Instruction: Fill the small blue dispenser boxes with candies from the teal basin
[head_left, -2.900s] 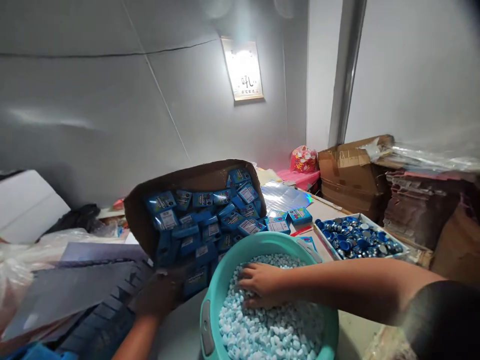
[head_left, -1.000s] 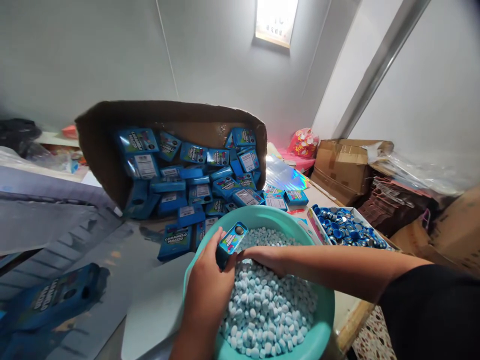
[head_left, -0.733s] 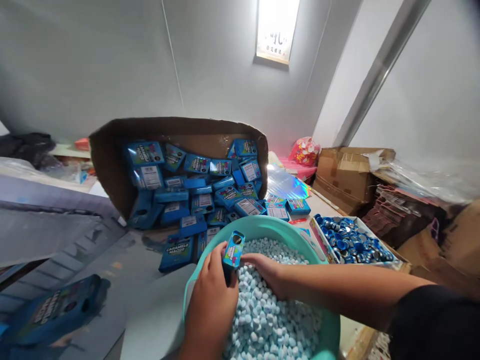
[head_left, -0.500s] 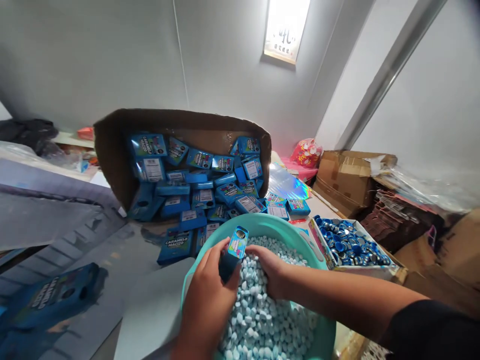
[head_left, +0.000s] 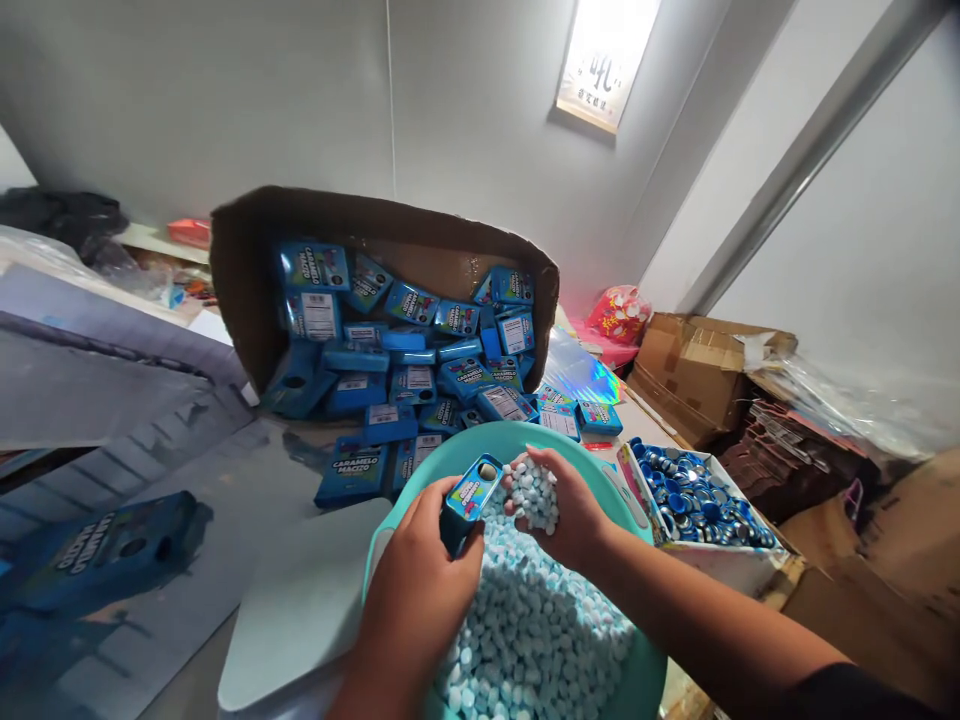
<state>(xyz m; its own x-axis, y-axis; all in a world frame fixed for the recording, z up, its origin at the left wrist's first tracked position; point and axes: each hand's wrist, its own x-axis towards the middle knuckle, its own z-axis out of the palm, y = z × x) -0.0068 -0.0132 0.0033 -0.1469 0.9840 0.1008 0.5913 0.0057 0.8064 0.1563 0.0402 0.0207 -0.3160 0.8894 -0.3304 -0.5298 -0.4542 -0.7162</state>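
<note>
Fingers of my left hand (head_left: 427,555) wrap round a small blue candy tin (head_left: 472,492), tilted to the right, with a round hole in its top. My right hand (head_left: 566,510) cups a heap of pale blue and white candies (head_left: 534,492) close beside that hole. Both hands are over a turquoise basin (head_left: 442,452), which holds a mass of loose candies (head_left: 536,620) of the same kind.
Behind the basin, a cardboard box (head_left: 382,212) on its side spills blue tins (head_left: 465,378). To the right stands a white box (head_left: 720,565) of round blue and silver caps (head_left: 697,495). A pale lid-like panel (head_left: 300,610) lies left of the basin. Cartons (head_left: 697,365) are stacked farther right.
My right hand has come up out of the loose candies with a handful and turned palm up near the tin. The tin now leans more to the right.
</note>
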